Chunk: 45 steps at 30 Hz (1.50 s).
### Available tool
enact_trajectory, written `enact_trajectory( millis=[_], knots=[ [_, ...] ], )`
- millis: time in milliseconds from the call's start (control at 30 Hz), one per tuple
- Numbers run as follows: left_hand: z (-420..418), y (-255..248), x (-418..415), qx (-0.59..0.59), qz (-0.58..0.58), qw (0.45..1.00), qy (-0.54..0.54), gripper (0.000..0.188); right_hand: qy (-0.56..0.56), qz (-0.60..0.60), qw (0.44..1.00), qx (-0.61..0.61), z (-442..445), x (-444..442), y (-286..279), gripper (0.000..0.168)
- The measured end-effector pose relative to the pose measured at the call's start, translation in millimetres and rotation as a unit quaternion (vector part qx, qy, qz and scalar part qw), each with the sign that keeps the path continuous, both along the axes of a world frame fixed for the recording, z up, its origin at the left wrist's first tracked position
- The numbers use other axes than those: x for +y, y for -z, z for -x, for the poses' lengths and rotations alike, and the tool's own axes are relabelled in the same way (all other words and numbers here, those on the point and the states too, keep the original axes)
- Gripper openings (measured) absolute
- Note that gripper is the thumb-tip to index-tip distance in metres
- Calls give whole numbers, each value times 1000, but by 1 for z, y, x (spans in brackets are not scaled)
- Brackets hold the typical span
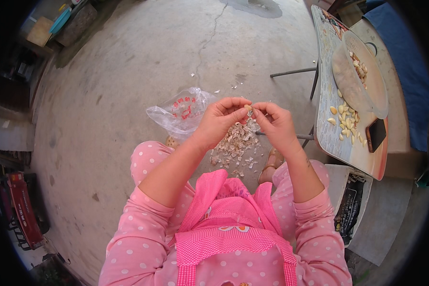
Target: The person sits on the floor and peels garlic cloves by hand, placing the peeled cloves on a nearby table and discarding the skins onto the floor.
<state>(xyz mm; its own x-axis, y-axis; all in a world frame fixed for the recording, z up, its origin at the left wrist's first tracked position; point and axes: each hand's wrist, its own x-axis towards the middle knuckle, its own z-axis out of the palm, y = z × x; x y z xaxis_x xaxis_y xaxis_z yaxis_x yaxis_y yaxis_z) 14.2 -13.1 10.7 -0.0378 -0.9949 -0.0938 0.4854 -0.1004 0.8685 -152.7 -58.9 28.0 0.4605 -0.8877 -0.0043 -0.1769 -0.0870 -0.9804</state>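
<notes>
Between the fingertips of both hands is a small garlic clove, partly covered by the fingers. My left hand pinches it from one side with thumb and forefinger. From the other side, the thumb and forefinger of my right hand meet at the clove. Below the hands, a heap of dry garlic skins lies on the concrete floor between my feet. Peeled garlic cloves are spread on a small folding table to the right. A translucent plastic basin there holds more garlic.
A clear plastic bag with red print lies on the floor beyond my left hand. On the table's near end rests a phone. The table's metal legs reach out over the floor. Beneath the table stands a white box.
</notes>
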Motion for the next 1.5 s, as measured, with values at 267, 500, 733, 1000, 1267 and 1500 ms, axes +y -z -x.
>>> enact_trajectory(
  millis=[267,500,733,1000,1267,1500],
  knots=[
    [6,0,1,-12,-14,998,-54,17,47,133,989,37,-7,2,4,8],
    [7,3,1,132,-64,987,-67,16,64,118,991,3,-9,4,5,7],
    [5,4,0,179,-79,978,-75,15,21,-20,998,-46,0,-1,1,8],
    [7,5,2,194,-88,976,-36,17,42,90,993,-66,-3,-2,1,11],
    [6,12,4,191,-67,979,-1,18,-34,84,992,-92,-4,-1,0,13],
    [11,-4,6,180,-52,982,-15,17,0,73,993,-90,-2,-2,2,7]
  ],
)
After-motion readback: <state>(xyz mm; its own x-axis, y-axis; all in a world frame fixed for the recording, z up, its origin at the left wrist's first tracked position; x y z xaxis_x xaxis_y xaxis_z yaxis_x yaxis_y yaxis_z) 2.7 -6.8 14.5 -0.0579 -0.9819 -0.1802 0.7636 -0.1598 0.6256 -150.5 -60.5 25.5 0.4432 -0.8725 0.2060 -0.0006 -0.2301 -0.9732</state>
